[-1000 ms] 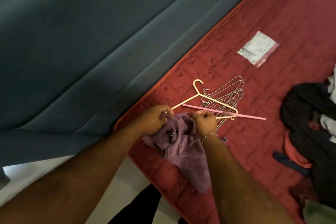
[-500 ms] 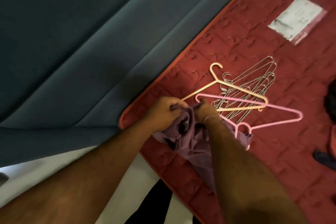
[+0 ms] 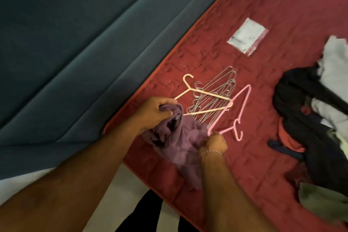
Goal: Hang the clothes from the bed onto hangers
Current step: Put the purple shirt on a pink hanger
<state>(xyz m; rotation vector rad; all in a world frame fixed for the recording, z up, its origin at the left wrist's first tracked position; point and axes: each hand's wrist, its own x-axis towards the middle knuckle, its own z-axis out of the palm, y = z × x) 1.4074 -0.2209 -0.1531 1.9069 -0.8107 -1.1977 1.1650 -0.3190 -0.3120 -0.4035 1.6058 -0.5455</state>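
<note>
Two hands are engaged over the near edge of the red quilted bed cover (image 3: 254,15). The left hand (image 3: 154,113) grips a bunched fold of the mauve garment (image 3: 177,137), fingers curled round the cloth. The right hand (image 3: 215,142) is closed on the lower corner of the pink hanger (image 3: 239,111), pinching it against the same garment, which hangs between both hands and trails down below the right wrist. A beaded bracelet (image 3: 210,151) sits on that wrist.

Just beyond the left hand's fingers lies a cream plastic hanger (image 3: 205,93), resting across a stack of wire hangers (image 3: 220,88); the pink hanger's upper arm rises beside that stack. Farther beyond the right hand lies a flat plastic packet (image 3: 246,36). Well to the right of the right hand sits a heap of dark and pale clothes (image 3: 310,118). Left of the left hand hangs a teal curtain (image 3: 75,43).
</note>
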